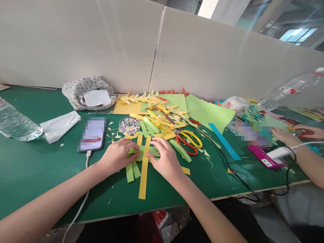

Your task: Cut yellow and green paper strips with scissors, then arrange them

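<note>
Close to the table's front edge, a long yellow paper strip lies across green paper strips that cross under it. My left hand is closed at the left side, thumb and fingers pinching the green strips. On the other side, my right hand has its thumb against the yellow strip and its fingers curled over the strips' right ends. Part of the crossing is hidden by my fingers. Just beyond lie a clear round case of sequins and scissors with red and yellow handles.
A phone on a charging cable lies to the left, near a water bottle. Paper cuttings and a yellow glue gun are at the back. A black cord runs right, toward a magenta power strip and another person's arm.
</note>
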Tool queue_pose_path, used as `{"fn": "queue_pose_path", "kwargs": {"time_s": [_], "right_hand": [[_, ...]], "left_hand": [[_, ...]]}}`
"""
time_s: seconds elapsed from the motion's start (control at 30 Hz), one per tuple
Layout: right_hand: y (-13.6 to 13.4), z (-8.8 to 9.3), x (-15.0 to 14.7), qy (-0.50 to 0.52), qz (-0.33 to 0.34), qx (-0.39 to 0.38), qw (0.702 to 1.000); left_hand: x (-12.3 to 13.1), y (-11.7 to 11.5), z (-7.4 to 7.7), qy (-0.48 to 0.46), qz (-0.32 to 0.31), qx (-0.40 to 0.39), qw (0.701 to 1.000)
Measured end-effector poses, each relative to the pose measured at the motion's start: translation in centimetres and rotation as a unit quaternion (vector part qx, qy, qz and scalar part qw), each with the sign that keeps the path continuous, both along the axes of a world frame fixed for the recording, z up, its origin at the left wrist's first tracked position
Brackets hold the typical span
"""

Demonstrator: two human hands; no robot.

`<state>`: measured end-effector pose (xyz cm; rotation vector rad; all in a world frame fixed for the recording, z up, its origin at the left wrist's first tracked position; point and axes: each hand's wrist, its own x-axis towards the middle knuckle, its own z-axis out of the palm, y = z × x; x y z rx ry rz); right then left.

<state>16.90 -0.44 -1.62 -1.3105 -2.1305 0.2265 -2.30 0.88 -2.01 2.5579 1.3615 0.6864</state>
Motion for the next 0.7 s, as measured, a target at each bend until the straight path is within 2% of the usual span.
{"fn": "queue_pose_path", "kwargs": {"time_s": [0.13, 0.27, 0.4, 0.57, 0.7], "right_hand": [[-0.3, 0.3, 0.4, -0.076, 0.070, 0.007, 0.995], [-0.4, 0.0, 0.2, -0.107, 0.094, 0.002, 0.990], [-0.4, -0.4, -0.1, -0.114, 0.106, 0.008, 0.988], [-0.3, -0.6, -0.1, -0.099, 0.111, -0.004, 0.989], [-0.3, -0.7, 0.0, -0.066, 0.095, -0.019, 0.993]], "left_hand": [[0.0, 0.0, 0.0, -0.003, -0.002, 0.003, 1.000], [0.0, 0.0, -0.1, -0.006, -0.001, 0.008, 1.000], [0.0, 0.0, -0.2, 0.000, 0.000, 0.009, 1.000], [0.1, -0.3, 0.4, -0.009, 0.039, -0.021, 0.999], [0.0, -0.6, 1.2, -0.016, 0.008, -0.044, 0.999]]}}
